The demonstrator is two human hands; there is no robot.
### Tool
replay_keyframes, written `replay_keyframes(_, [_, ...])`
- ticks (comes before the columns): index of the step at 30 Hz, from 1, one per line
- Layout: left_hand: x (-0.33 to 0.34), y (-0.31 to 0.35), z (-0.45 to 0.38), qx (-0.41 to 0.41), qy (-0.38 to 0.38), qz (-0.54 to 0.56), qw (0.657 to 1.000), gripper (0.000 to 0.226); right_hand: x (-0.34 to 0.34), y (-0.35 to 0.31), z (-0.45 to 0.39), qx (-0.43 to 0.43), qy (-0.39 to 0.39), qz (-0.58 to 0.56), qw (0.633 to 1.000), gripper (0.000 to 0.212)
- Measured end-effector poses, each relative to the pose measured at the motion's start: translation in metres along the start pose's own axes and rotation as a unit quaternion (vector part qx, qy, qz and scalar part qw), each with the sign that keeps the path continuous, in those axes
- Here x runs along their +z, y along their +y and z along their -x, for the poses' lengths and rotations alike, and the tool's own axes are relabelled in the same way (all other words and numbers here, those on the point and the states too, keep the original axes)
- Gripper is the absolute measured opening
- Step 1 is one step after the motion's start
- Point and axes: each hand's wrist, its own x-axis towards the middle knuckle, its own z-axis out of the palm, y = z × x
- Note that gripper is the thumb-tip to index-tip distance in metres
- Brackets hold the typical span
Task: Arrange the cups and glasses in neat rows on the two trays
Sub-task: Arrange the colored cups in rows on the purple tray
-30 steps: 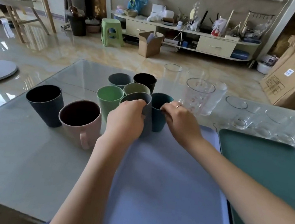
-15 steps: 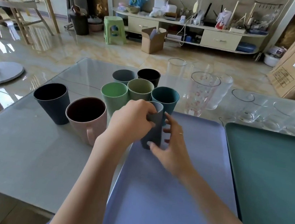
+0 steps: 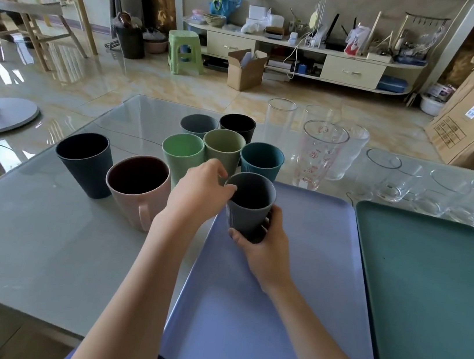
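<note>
A ribbed grey cup [image 3: 248,211] was gripped low by the right hand [image 3: 263,244] above the lavender tray [image 3: 292,278]. Its rim was pinched by the left hand [image 3: 197,195].

Matt ribbed grey cup [image 3: 248,211], glossy table [image 3: 38,242]
</note>
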Motion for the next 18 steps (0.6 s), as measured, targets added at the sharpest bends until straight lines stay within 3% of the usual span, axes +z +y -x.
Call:
replay_keyframes(10, [0.008, -0.004, -0.005, -0.022, -0.033, 0.061, 0.997, 0.016, 0.0, 0.004, -0.002, -0.011, -0.004, 0.009, 1.0, 0.067])
replay_keyframes(13, [0.004, -0.002, -0.003, -0.031, -0.047, 0.075, 0.996, 0.018, -0.003, 0.003, -0.005, -0.009, -0.058, 0.013, 0.998, 0.075])
replay_keyframes(16, [-0.004, -0.004, -0.004, -0.035, 0.04, 0.066, 0.996, 0.03, -0.015, -0.009, -0.006, 0.002, -0.137, -0.053, 0.989, 0.097])
replay_keyframes(18, [-0.011, -0.005, -0.007, -0.018, 0.145, -0.031, 0.989, 0.029, -0.028, -0.028, -0.002, 0.019, -0.125, -0.079, 0.989, 0.09])
